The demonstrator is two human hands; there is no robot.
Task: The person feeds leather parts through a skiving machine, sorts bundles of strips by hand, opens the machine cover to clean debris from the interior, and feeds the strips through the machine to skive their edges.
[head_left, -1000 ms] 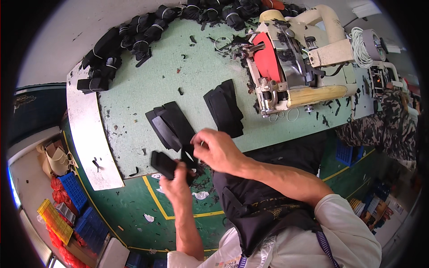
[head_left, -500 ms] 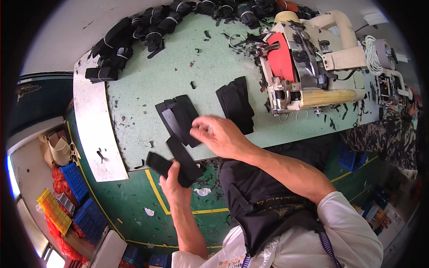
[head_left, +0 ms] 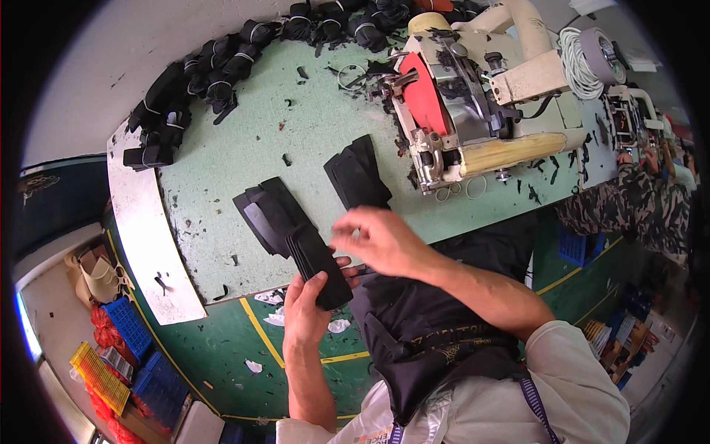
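Observation:
My left hand [head_left: 305,314] grips a neat stack of black fabric strips [head_left: 318,268] at the table's front edge, thumb on top and fingers wrapped beneath. Several layered edges show along the stack's side. Just right of it hovers my right hand [head_left: 386,243], empty, with its fingers loosely curved and apart, slightly blurred. Past the held stack lies a fanned pile of black strips [head_left: 275,209] with one greyer piece on it. A second pile of black strips [head_left: 357,174] rests farther right, its near end close behind my right hand.
A sewing machine [head_left: 473,103] with a red plate stands at the right of the green table [head_left: 244,148]. Tied black bundles [head_left: 222,59] line the far edge. Fabric scraps are scattered about. A person in camouflage clothing [head_left: 629,207] works at right. Blue crates [head_left: 159,388] stand at lower left.
The strips in my left hand, spread apart before, are now squared into one stack and moved right. My right hand has shifted slightly right and nearer me. The whole view has shifted.

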